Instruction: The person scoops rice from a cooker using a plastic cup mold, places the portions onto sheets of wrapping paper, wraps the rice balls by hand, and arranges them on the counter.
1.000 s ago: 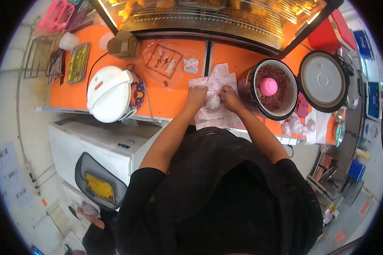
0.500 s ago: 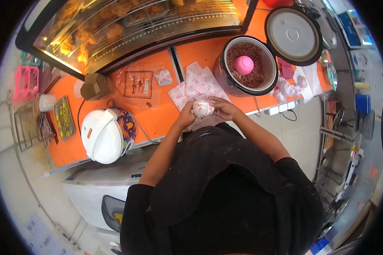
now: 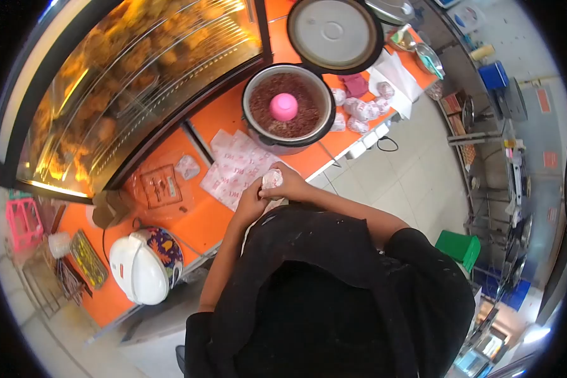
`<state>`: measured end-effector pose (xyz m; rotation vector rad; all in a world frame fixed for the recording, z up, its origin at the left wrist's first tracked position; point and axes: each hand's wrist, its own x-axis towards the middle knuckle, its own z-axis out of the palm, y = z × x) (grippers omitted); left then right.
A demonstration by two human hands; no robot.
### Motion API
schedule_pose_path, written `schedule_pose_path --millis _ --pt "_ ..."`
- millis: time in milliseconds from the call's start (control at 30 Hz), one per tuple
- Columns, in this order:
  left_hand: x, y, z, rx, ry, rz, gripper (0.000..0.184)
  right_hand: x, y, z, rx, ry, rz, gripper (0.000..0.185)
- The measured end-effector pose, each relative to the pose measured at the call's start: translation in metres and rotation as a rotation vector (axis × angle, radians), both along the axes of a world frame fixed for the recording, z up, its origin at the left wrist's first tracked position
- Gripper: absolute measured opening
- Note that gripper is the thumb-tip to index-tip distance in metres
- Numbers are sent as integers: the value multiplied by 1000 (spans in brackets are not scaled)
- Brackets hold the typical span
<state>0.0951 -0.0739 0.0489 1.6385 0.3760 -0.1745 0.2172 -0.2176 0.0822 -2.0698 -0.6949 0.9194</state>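
Note:
Close to my body, both hands are closed around a small round bundle wrapped in white paper with red print. My left hand grips it from the left and below. My right hand wraps it from the right, its fingers partly hidden. Just beyond them lie overlapping sheets of printed wrapping paper. Behind the sheets stands an uncovered rice cooker holding dark reddish rice, with a pink rounded cup resting on the rice. Several similar wrapped bundles sit to the right of the cooker.
A glass warming cabinet of fried food runs along the back of the orange table. The cooker's round lid leans behind it. At the left are a white-lidded cooker, a brown box and a plastic bag.
My view and body have turned to the right. The bundle has rotated in my hands, and my right hand now covers more of it.

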Motion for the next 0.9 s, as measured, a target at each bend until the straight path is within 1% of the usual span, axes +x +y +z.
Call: schedule_pose_path --millis 33,67,100,167,200,233,300,333,367,400,433,467,500,533,567,600,633,667,700,733,767,833,867,900 --pt "3 -2 -1 -225 -52 -28 53 16 -8 -6 89 351 -39 52" --pt "9 -8 2 -261 -74 -43 37 29 -17 -9 185 701 -71 60" --pt "20 -15 15 -254 -73 -62 37 36 -27 -7 199 698 -87 60" --pt "40 -35 43 -488 -99 33 36 49 -49 0 360 987 18 72" --pt "50 -42 50 -486 -118 35 40 58 -60 7 335 993 30 81" --pt "60 -45 46 -476 -114 18 40 65 -69 9 353 989 20 81" --pt "78 -51 29 -89 -123 -91 52 77 -85 15 334 921 77 82" --pt "88 -61 21 -81 -185 -27 51 81 -93 19 348 1032 23 84" --pt "95 -66 4 -74 -181 -34 51 87 -102 16 358 1035 20 84" --pt "102 -70 -18 34 -198 -60 47 93 -111 9 389 1078 -25 79" --pt "111 -72 -30 143 -215 -80 43 101 -118 0 418 1121 -64 73" --pt "122 -78 3 367 -185 -124 38 110 -127 -13 420 1131 -53 73" --pt "125 -81 2 374 -169 -111 38 117 -137 -31 416 968 -173 69" --pt "127 -82 -1 357 -37 -133 36 125 -147 -46 406 803 -283 66" --pt "127 -83 -3 336 97 -146 35 133 -154 -55 274 574 -404 59" --pt "120 -80 -3 373 101 -113 32 145 -166 -80 28 163 -388 57" --pt "110 -74 -19 383 131 -68 32 154 -174 -106 -9 -34 -429 62" --pt "95 -66 -47 469 143 98 31 162 -174 -102 -104 -233 -419 61" --pt "66 -57 -61 566 192 307 31 171 -165 -93 -126 -282 -399 54" --pt "53 -49 -61 648 275 325 31 171 -162 -108 -115 -411 -361 43" --pt "46 -46 -57 656 301 364 31 174 -161 -113 -97 -397 -320 43" --pt "34 -40 -46 1053 383 403 45 180 -157 -121 -20 -599 -297 40" --pt "29 -37 -47 1071 459 391 62 182 -156 -122 -4 -588 -271 40" --pt "23 -35 -51 1074 479 412 62 184 -156 -122 32 -662 -294 39"
